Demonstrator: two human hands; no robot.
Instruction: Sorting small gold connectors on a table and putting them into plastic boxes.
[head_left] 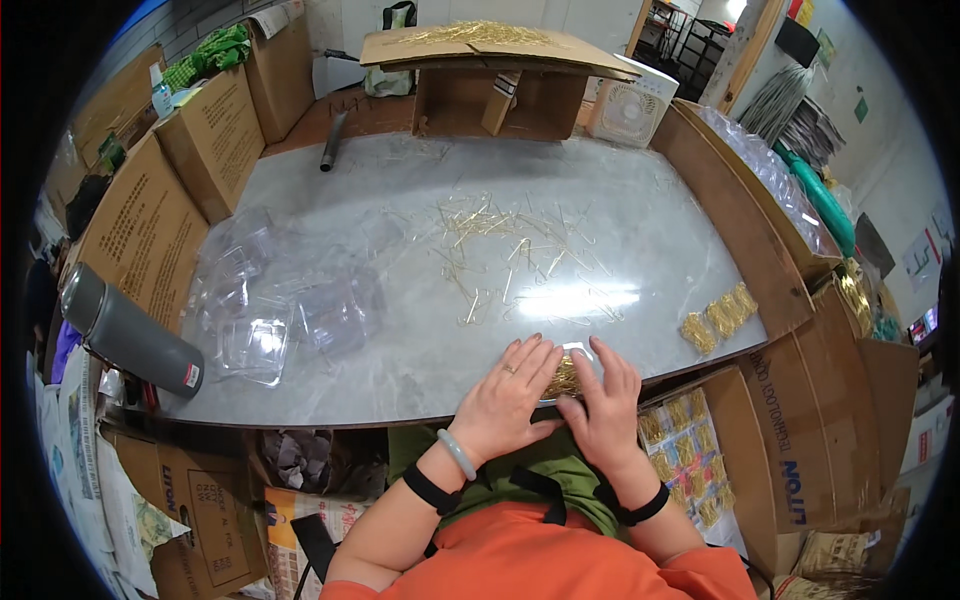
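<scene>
At the table's front edge, my two hands flank a small transparent plastic box (pixel 578 349) filled with gold wire hooks (pixel 563 379). My left hand (pixel 505 396) lies along the box's left side, fingers straight and close together. On the other side, my right hand (pixel 607 408) presses against it with bent fingers and the thumb near the front. Parts of the box are hidden beneath both hands. Farther up the grey table (pixel 390 375), loose gold hooks (pixel 500 240) lie scattered. Empty transparent boxes (pixel 262 342) are heaped to the left.
Filled portions of gold hooks (pixel 720 317) sit at the table's right edge. Below them, an open carton (pixel 745 420) holds several more. A grey bottle (pixel 135 335) leans at the left. Behind stand a cardboard shelf (pixel 440 105) topped with hooks and a white fan (pixel 632 108).
</scene>
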